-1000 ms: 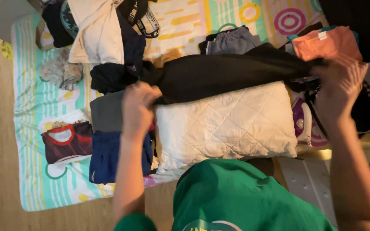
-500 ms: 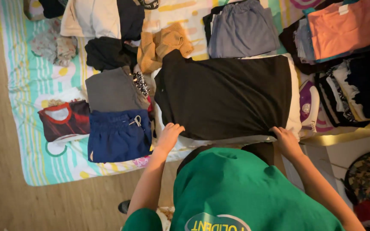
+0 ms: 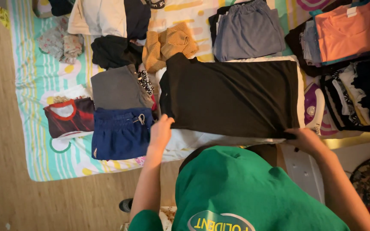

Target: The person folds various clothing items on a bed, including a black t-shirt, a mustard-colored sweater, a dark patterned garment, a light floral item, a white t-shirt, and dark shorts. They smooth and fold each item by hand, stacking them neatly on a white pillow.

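Black fabric is spreading flat across a white quilted pad [image 3: 202,139]: the black garment [image 3: 230,96] is lying on it, with its near edge just at both hands. The left hand [image 3: 161,132] is resting at the garment's near left corner, fingers loosely together on the cloth, though whether they are pinching it I cannot tell. The right hand [image 3: 307,139] is pinching the garment's near right corner. Left of the garment, folded navy shorts [image 3: 120,132] and a grey top [image 3: 116,87] are lying beside it; beyond it, a mustard knit [image 3: 168,42] and grey shorts [image 3: 247,30] are sitting on the striped sheet [image 3: 35,85].
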